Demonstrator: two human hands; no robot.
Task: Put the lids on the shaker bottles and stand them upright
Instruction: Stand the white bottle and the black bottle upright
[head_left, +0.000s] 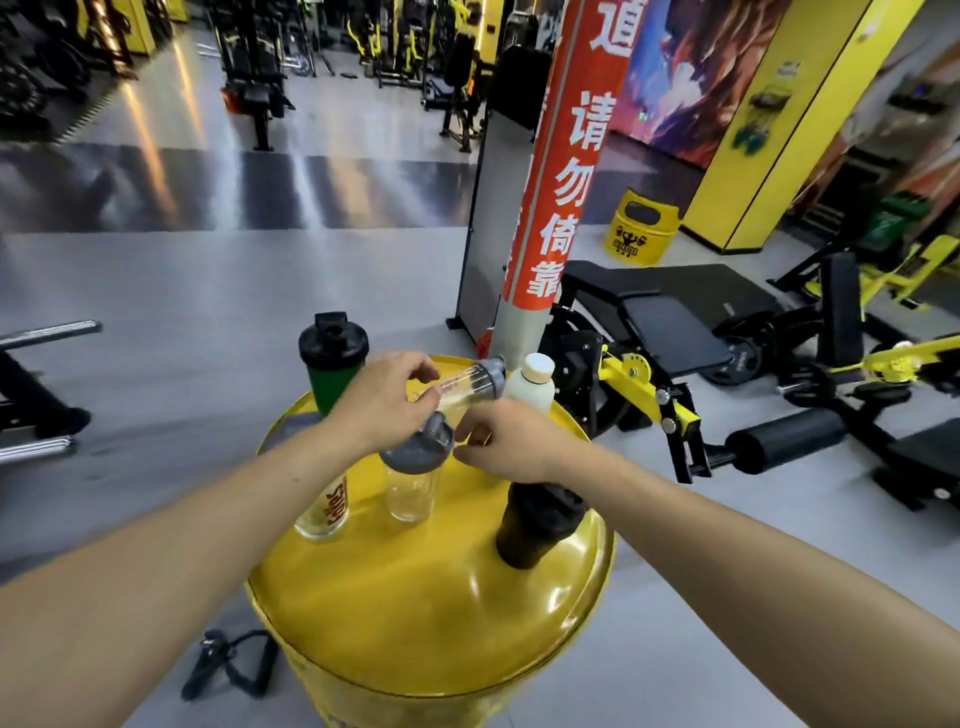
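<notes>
Head view: left hand (382, 397) is clamped on a clear shaker bottle (467, 382) held sideways, grey lid already on, above the yellow drum top (415, 597) at 12 o'clock. Right hand (506, 441) pinches something hidden, fingers together. Likely next: tip it upright and set it down. Green bottle (332, 364), black bottle (537, 519) and lidded clear bottle (413, 478) stand upright; label bottle (327, 506) top is hidden by the forearm.

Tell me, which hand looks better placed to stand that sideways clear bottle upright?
Probably the left hand: its fingers already wrap the tilted clear bottle. The right hand sits lower, beside the grey-lidded bottle.
</notes>
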